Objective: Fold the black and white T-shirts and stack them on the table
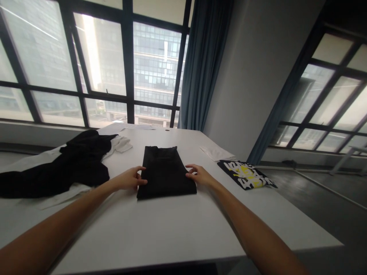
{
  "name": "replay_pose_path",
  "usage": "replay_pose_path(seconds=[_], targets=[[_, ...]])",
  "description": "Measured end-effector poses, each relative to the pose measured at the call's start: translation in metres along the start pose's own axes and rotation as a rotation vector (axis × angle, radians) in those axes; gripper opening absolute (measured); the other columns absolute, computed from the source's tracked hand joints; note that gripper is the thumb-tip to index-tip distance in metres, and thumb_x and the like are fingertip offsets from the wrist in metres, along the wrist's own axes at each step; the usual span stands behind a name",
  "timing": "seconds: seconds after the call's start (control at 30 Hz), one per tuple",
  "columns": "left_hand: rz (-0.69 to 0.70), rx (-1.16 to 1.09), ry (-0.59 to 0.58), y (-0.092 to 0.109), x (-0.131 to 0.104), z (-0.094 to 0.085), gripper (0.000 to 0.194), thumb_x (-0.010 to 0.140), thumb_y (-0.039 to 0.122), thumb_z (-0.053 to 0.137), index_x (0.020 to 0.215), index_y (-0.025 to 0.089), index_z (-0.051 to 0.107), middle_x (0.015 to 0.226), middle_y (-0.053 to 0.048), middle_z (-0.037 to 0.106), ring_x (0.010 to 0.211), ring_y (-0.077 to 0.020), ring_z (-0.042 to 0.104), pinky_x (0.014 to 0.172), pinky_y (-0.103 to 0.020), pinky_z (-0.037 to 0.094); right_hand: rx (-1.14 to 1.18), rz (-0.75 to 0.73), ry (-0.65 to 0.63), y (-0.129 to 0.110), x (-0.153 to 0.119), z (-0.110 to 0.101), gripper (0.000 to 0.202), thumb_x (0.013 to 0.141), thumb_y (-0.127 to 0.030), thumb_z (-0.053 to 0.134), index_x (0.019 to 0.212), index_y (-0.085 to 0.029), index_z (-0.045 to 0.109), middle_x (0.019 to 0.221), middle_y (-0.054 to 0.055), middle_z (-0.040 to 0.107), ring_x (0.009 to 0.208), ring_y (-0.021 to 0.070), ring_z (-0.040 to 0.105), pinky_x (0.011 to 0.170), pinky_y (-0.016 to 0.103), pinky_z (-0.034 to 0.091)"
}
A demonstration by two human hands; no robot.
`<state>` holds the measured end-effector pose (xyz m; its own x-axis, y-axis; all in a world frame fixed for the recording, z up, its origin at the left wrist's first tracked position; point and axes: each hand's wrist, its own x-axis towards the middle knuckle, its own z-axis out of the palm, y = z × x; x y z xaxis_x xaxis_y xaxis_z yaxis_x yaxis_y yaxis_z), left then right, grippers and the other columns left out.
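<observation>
A black garment [166, 173], folded into a neat rectangle, lies flat on the white table [160, 233] in front of me. My left hand [130, 178] is at its left edge, thumb and fingers closed on the cloth. At the opposite edge, my right hand [199, 175] pinches the fabric between thumb and fingers. The garment's collar end points away from me, toward the window.
Unfolded black clothing [83, 164] and white clothing [122, 144] are heaped at the left. On the right lie a folded white cloth [218, 153] and a black folded garment with white and yellow print [246, 175]. Papers [114, 128] rest at the far edge.
</observation>
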<state>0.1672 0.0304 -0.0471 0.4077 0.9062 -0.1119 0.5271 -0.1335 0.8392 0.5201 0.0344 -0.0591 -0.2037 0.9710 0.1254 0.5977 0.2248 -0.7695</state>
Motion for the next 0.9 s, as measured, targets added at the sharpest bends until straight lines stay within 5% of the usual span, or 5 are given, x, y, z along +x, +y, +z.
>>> replay_pose_path(seconds=[0.2, 0.4, 0.53, 0.67, 0.9], targets=[[-0.062, 0.461, -0.02, 0.014, -0.017, -0.002, 0.103, 0.067, 0.044, 0.073, 0.152, 0.016, 0.023, 0.075, 0.0, 0.07, 0.073, -0.0233, 0.068, 0.068, -0.032, 0.05, -0.253, -0.027, -0.006, -0.005, -0.003, 0.003, 0.033, 0.076, -0.017, 0.063, 0.109, -0.017, 0.072, 0.101, 0.006, 0.073, 0.069, 0.014, 0.062, 0.075, 0.03, 0.052], [0.251, 0.836, 0.333, 0.016, -0.015, 0.011, 0.069, 0.088, 0.054, 0.05, 0.145, 0.016, 0.043, 0.14, -0.016, 0.054, 0.129, -0.0332, 0.048, 0.106, -0.045, 0.037, -0.514, -0.154, 0.064, -0.024, -0.013, 0.007, 0.039, 0.084, -0.019, 0.054, 0.122, -0.022, 0.065, 0.128, 0.008, 0.062, 0.103, 0.0197, 0.063, 0.096, 0.032, 0.046], [0.274, 0.809, 0.116, -0.005, -0.002, 0.022, 0.067, 0.096, 0.056, 0.034, 0.148, 0.014, 0.037, 0.158, -0.014, 0.028, 0.146, -0.0299, 0.024, 0.117, -0.048, 0.019, -0.546, -0.196, -0.091, -0.027, -0.017, 0.023, 0.059, 0.095, -0.045, 0.044, 0.149, -0.021, 0.037, 0.155, 0.01, 0.036, 0.143, 0.0238, 0.03, 0.117, 0.045, 0.022], [0.216, 0.801, 0.001, -0.016, 0.001, 0.023, 0.068, 0.098, 0.055, 0.027, 0.153, 0.014, 0.027, 0.16, -0.015, 0.016, 0.148, -0.0275, 0.013, 0.118, -0.05, 0.015, -0.602, -0.046, -0.301, -0.019, -0.018, 0.033, 0.068, 0.097, -0.057, 0.029, 0.154, -0.021, 0.022, 0.162, 0.006, 0.012, 0.149, 0.0242, 0.006, 0.119, 0.053, 0.005], [0.207, 0.788, -0.138, -0.015, -0.012, -0.024, 0.07, 0.092, 0.06, 0.043, 0.15, 0.023, 0.033, 0.159, -0.011, 0.022, 0.148, -0.028, 0.018, 0.118, -0.054, 0.01, -0.483, -0.151, -0.261, -0.007, -0.013, -0.005, 0.049, 0.095, -0.033, 0.043, 0.141, -0.019, 0.05, 0.15, 0.009, 0.044, 0.138, 0.0216, 0.039, 0.118, 0.039, 0.024]])
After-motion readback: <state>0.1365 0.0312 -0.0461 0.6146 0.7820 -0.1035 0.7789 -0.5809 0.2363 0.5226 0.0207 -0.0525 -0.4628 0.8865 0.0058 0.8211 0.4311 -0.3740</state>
